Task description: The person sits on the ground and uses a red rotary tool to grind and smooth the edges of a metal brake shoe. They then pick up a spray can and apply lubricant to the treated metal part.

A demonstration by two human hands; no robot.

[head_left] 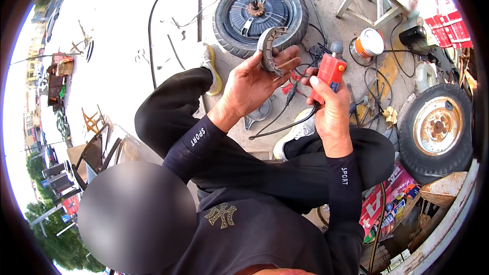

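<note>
Curved metal piece [266,53] sits raised in the left hand [249,85], left of a red hand tool [331,74] and apart from it. The left grip is closed on the piece, thumb against its left side and fingers reaching past the right. The right hand [330,107] has its grip clamped round the tool, thumb laid along the casing, with a rounded grey tip [336,47] at the far end (whether it is spinning, I cannot tell). A black cable [309,116] runs from the tool's near end. Beyond the hands, a tyred wheel [237,15] lies flat on the ground [328,25]; a rusty-rimmed wheel [435,127] is at the far right.
</note>
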